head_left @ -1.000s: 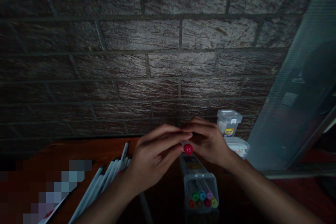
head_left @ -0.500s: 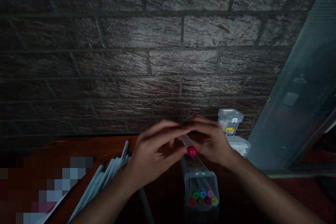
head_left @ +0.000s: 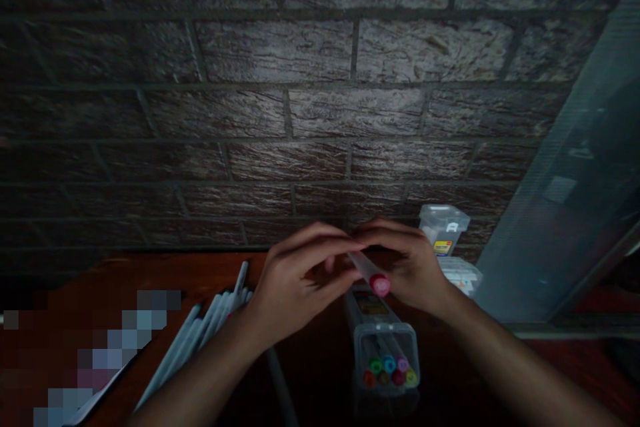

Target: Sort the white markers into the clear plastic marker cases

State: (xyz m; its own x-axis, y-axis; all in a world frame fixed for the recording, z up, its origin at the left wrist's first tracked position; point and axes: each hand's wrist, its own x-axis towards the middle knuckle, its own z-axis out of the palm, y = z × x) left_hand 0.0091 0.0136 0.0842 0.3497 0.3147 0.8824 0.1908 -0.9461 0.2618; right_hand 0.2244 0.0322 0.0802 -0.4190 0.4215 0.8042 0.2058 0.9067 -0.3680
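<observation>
A marker with a white barrel and a pinkish-red end is pinched between the fingertips of my left hand and my right hand. Its coloured end points towards me and down to the right, with the number on it blurred. The right fingertips are partly hidden behind the marker and the left hand. Just below my hands lies a clear plastic case, its open end facing me. Inside it, several markers show green, blue, pink, orange, brown, red and yellow ends.
Several white markers lie in a bunch left of my left forearm, and a single one lies right of it. Two clear plastic containers stand behind my right hand. A brick wall rises behind the wooden table.
The marker's coloured end has swung slightly to the right in my fingers. Both hands stay close together on it. The whole view has shifted a little.
</observation>
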